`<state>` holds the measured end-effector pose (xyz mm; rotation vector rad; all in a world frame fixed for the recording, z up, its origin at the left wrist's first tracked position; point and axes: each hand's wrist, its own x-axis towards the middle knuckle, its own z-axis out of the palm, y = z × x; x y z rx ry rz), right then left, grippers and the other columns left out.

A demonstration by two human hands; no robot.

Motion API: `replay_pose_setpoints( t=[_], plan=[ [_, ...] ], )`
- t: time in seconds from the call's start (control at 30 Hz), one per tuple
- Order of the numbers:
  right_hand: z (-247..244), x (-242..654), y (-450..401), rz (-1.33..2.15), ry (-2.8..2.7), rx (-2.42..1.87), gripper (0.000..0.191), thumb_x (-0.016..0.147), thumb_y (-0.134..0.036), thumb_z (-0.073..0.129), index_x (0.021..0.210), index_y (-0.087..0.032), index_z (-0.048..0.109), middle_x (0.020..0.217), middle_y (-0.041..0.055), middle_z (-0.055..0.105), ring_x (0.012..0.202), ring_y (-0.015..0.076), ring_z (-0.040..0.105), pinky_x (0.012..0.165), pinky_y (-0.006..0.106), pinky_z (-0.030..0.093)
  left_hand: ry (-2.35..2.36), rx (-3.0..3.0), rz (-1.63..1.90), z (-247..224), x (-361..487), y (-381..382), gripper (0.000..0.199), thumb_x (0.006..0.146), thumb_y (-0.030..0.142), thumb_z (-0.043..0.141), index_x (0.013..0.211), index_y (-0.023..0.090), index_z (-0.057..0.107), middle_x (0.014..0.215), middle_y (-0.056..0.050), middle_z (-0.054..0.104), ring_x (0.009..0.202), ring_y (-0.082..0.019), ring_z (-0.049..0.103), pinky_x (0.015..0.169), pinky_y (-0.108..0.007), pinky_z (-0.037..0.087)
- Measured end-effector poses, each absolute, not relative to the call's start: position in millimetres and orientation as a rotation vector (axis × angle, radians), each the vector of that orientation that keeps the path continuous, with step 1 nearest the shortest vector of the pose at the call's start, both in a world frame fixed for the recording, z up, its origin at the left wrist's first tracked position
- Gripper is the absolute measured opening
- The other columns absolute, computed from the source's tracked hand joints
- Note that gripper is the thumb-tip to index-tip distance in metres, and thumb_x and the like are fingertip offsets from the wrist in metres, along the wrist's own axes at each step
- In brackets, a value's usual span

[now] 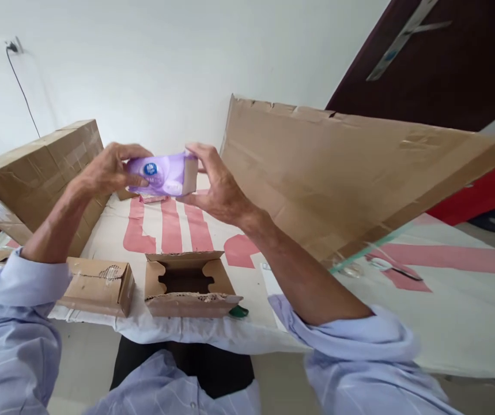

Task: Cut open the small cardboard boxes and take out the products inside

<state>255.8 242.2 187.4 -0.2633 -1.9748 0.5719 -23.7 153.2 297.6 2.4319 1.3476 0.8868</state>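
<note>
A purple tissue pack (pixel 167 176) with a round blue logo is held up over the table, lying lengthwise between my two hands. My left hand (pixel 115 167) is closed on its left end, thumb across the front. At the right end, my right hand (pixel 219 187) grips it between thumb and fingers. Below, near the table's front edge, stands a small cardboard box (pixel 193 305) with its top flaps apart and a dark interior. To its left lies a similar closed cardboard box (pixel 98 285). Something green (pixel 239 312) pokes out beside the opened box.
A large cardboard sheet (pixel 337 173) leans across the table's right side, and a large carton (pixel 52 173) stands at left. Eyeglasses (pixel 394 268) lie on the red-and-white tablecloth (pixel 467 311). A red object (pixel 480 196) is beyond the sheet. Part of another person shows at the far left edge.
</note>
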Motion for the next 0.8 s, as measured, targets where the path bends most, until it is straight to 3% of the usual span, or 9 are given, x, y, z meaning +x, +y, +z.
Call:
replay_pose_setpoints(
  t=[0.13,0.2,0.27,0.4,0.5,0.67,0.8],
  plan=[
    [123.8,302.6,231.9,1.038,-2.158,-0.557,0.092,0.086,-0.059,0.092,0.166,-0.034,0.054,0.167,0.0147,0.058,0.151,0.0389,0.059,0.116,0.062,0.059,1.759,2.277,1.026,219.9,-79.1,201.8,0.043,0.073,0.021,0.087,0.115,0.019,0.087,0.126,-0.009,0.081,0.120,-0.034,0.076,0.115,-0.049,0.058],
    [94.6,325.6,220.4,1.317,-2.256,-0.698,0.090,0.082,-0.059,0.092,0.161,-0.031,0.061,0.156,0.0176,0.067,0.142,0.0395,0.067,0.106,0.057,0.065,1.908,2.183,1.022,181.6,-112.4,228.7,0.035,0.069,0.021,0.088,0.104,0.018,0.087,0.122,-0.011,0.082,0.123,-0.038,0.074,0.119,-0.053,0.055],
    [71.9,337.4,206.0,1.444,-2.293,-0.824,0.086,0.077,-0.057,0.094,0.154,-0.028,0.068,0.149,0.0178,0.073,0.137,0.0387,0.071,0.107,0.054,0.064,1.995,2.104,0.996,148.0,-139.5,252.5,0.021,0.070,0.025,0.088,0.090,0.020,0.085,0.114,-0.012,0.083,0.122,-0.039,0.073,0.118,-0.054,0.055],
    [49.5,329.8,180.7,1.426,-2.219,-0.921,0.050,0.092,-0.065,0.077,0.120,-0.026,0.086,0.124,0.0127,0.083,0.116,0.0348,0.078,0.099,0.047,0.064,2.055,2.029,0.951,94.6,-165.1,289.6,0.010,0.071,0.027,0.086,0.078,0.021,0.080,0.104,-0.012,0.082,0.125,-0.038,0.070,0.119,-0.054,0.053],
    [53.7,323.5,176.4,1.393,-2.202,-0.913,0.051,0.102,-0.070,0.060,0.092,-0.027,0.086,0.098,0.0081,0.083,0.093,0.0304,0.077,0.083,0.042,0.063,2.027,2.035,0.873,62.2,-165.2,313.7,0.008,0.070,0.021,0.083,0.078,0.022,0.080,0.111,-0.014,0.083,0.124,-0.037,0.070,0.119,-0.051,0.052],
    [82.8,335.6,208.2,1.314,-2.114,-0.930,0.051,0.101,-0.071,0.065,0.082,-0.028,0.084,0.080,0.0051,0.075,0.077,0.0265,0.070,0.067,0.037,0.059,2.001,2.075,0.747,24.2,-157.0,354.2,0.020,0.070,0.010,0.077,0.084,0.023,0.083,0.127,-0.015,0.081,0.132,-0.037,0.067,0.123,-0.048,0.049],
    [90.7,330.1,251.1,1.187,-2.087,-0.966,0.050,0.096,-0.072,0.073,0.078,-0.027,0.083,0.073,0.0041,0.071,0.073,0.0266,0.069,0.063,0.037,0.059,2.095,2.064,0.711,12.3,-161.4,380.6,0.019,0.079,0.014,0.076,0.095,0.021,0.083,0.128,-0.015,0.078,0.131,-0.036,0.065,0.119,-0.051,0.050]
  ],
)
